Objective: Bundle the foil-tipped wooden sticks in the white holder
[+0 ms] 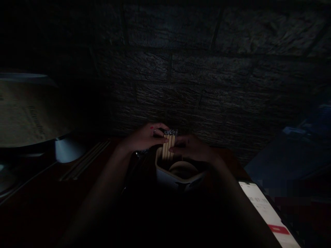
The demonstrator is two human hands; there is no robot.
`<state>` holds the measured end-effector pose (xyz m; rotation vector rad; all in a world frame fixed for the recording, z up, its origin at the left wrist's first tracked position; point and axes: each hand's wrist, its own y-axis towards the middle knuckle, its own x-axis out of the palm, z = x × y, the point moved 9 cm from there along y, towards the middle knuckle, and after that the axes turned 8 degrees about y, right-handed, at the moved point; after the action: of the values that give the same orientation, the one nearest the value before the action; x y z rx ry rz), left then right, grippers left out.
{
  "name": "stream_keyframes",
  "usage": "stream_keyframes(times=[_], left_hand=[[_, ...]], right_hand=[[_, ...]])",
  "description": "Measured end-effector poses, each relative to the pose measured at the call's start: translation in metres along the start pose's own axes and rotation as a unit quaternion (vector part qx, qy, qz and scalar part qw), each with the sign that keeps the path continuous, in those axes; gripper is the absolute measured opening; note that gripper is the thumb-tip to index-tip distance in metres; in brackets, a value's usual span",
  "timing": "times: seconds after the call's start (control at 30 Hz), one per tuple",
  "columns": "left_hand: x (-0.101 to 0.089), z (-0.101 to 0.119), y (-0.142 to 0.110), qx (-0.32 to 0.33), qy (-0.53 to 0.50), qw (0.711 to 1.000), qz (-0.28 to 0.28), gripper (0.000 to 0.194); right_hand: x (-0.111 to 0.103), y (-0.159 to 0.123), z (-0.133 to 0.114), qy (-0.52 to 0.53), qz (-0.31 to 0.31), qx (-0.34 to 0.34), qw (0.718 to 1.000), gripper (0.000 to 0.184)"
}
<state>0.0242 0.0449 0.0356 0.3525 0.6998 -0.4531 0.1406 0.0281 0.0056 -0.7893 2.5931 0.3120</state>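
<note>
Forearms (108,179): nearest me, framing the box (167,176).
Wooden sticks (169,146): near upright, lower ends inside the box.
Left hand (148,137), right hand (194,148): fingers pinch the sticks; I judge this keeps them bundled.

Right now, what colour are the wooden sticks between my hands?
The wooden sticks are pale yellowish tan, best seen in the head view.

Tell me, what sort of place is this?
Possibly an eating place, though darkness leaves it uncertain: a bundle of chopstick-like sticks held at an open container, loose sticks on a table, and a block-patterned wall.
</note>
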Motion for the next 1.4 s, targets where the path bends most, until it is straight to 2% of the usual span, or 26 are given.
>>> stream_keyframes(times=[0.13,0.33,0.5,0.83,0.93,1.17,1.3,1.4], left_hand=[[0.001,-0.001,0.001,0.004,-0.008,1.0,0.0,0.041],[0.007,-0.006,0.003,0.024,-0.014,0.999,-0.02,0.042],[0.009,-0.013,0.006,0.012,-0.032,0.999,-0.025,0.044],[0.024,-0.003,0.006,0.028,-0.107,0.99,-0.09,0.033],[0.025,-0.004,0.005,0.022,-0.095,0.989,-0.107,0.028],[0.006,0.0,0.005,0.02,-0.063,0.998,-0.002,0.029],[0.008,0.004,0.005,0.026,-0.061,0.998,-0.006,0.025],[0.013,0.006,0.004,0.027,-0.059,0.997,-0.031,0.022]], right_hand=[[0.004,0.003,0.005,0.009,-0.022,-0.009,1.0,0.026],[0.004,0.003,0.008,-0.005,-0.021,0.001,1.0,0.026],[0.004,0.005,0.01,-0.037,-0.033,-0.016,0.999,0.027],[0.003,0.004,0.012,-0.086,-0.037,-0.003,0.996,0.033],[0.003,0.004,0.008,-0.091,-0.035,-0.01,0.995,0.032],[0.006,0.002,0.008,-0.056,-0.046,-0.007,0.997,0.029],[0.004,0.003,0.008,-0.083,-0.035,-0.017,0.996,0.029],[0.004,0.004,0.007,-0.101,-0.037,-0.014,0.994,0.031]])
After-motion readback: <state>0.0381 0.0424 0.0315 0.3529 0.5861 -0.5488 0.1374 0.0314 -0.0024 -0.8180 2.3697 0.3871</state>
